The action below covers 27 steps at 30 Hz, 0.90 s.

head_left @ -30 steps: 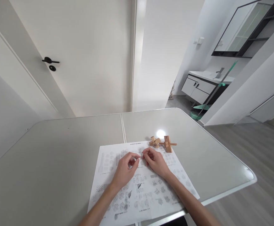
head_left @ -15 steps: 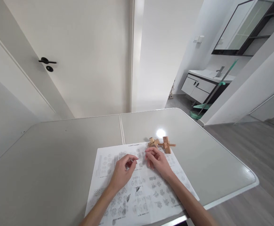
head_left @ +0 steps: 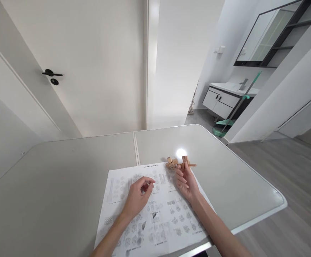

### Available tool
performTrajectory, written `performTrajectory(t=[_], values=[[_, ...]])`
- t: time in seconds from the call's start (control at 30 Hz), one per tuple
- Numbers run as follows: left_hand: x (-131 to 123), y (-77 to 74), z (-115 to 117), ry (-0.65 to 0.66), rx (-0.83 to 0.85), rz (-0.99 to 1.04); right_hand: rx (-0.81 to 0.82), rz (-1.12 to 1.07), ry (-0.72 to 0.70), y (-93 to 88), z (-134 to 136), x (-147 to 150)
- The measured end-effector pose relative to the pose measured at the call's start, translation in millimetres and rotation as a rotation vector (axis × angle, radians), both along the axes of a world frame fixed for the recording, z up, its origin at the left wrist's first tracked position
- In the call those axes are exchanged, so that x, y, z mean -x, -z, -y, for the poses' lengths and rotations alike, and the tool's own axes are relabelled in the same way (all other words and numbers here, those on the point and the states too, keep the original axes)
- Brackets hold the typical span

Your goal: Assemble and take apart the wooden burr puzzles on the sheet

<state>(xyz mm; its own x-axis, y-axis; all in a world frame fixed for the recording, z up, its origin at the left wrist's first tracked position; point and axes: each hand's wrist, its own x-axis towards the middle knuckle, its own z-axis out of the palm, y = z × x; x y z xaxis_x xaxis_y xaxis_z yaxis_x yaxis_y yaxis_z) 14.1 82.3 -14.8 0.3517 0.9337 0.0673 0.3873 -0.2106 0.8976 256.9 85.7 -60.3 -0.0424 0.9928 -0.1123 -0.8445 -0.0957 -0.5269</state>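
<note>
My right hand (head_left: 185,182) reaches to the far right corner of a printed sheet. Its thumb and index finger close on a wooden puzzle piece (head_left: 184,159), a short block with a thin bar (head_left: 192,165) sticking out to the right. Fingers hide part of this piece. Just left of it sits a small cluster of interlocked wooden puzzle pieces (head_left: 171,162). My left hand (head_left: 138,194) rests over the middle of the printed sheet (head_left: 168,214), fingers loosely curled and thumb near the index fingertip. Nothing shows in it.
The sheet lies on a grey table (head_left: 64,192) with a pale rim and a seam across it. A white door (head_left: 99,71) stands beyond. At the right are a washbasin cabinet (head_left: 221,101) and a green dustpan (head_left: 219,132) with a long handle.
My right hand has moved forward and right from above the sheet to the wooden piece and taken hold of it. My left hand stays put. The view has shifted slightly.
</note>
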Motion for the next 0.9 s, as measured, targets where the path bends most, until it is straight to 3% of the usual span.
performTrajectory(t=[0.33,0.4,0.57,0.7,0.9], values=[[3,7.2,0,-0.013,-0.021,0.001,0.038,0.301,0.141,-10.8,6,13],[3,5.7,1,-0.011,-0.024,0.006,0.017,0.483,0.162,-12.2,9,20],[2,-3.0,4,-0.009,-0.049,0.019,-0.168,1.081,0.150,-15.0,20,33],[2,-4.8,10,0.007,-0.078,0.070,-0.325,1.235,0.069,-14.9,26,37],[1,-2.6,15,0.117,0.065,0.165,-0.496,1.350,-0.027,-15.0,31,41]])
